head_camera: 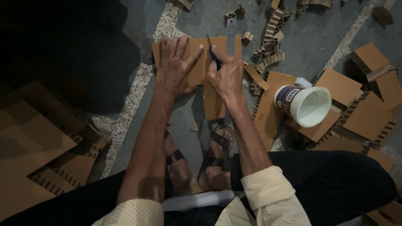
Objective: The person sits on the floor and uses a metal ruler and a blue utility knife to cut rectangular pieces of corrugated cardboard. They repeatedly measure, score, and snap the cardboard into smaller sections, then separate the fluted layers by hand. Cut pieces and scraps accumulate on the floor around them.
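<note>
My left hand (175,65) lies flat with fingers spread on a brown cardboard piece (197,75) on the floor, pressing it down. Just to its right, my right hand (226,75) grips a blue-handled cutter (214,55), whose blade points away from me onto the cardboard. A long metal ruler (230,31) lies along the cardboard beside the blade, partly hidden under my right hand. The cardboard reaches back toward my sandalled feet (220,146).
A white plastic tub (307,104) lies tilted on cardboard sheets at the right. Flat honeycomb cardboard pieces (368,113) and cut strips (272,37) are scattered at the right and far side. More sheets (37,142) are stacked at the left on the concrete floor.
</note>
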